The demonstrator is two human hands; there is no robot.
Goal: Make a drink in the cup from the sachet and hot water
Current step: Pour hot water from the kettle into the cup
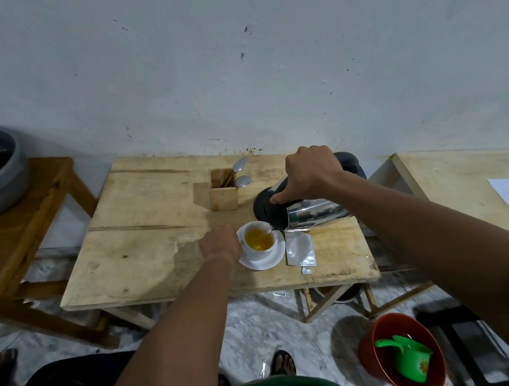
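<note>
Steadying with left hand (221, 245), fingers hidden, against white cup (259, 241) on saucer (264, 261). Gripping kettle (304, 213) in right hand (310, 172), tipped near-horizontal, spout leftward over cup's right rim. Pouring, amber already. Torn sachet (301, 252) flat just right.

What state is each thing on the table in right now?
Kettle: tipped, pouring, gripped by right hand.
Cup: upright on saucer, part-filled with amber liquid, steadied by left hand.
Sachet: torn open, lying flat.
Spoons: standing in wooden holder.
</note>
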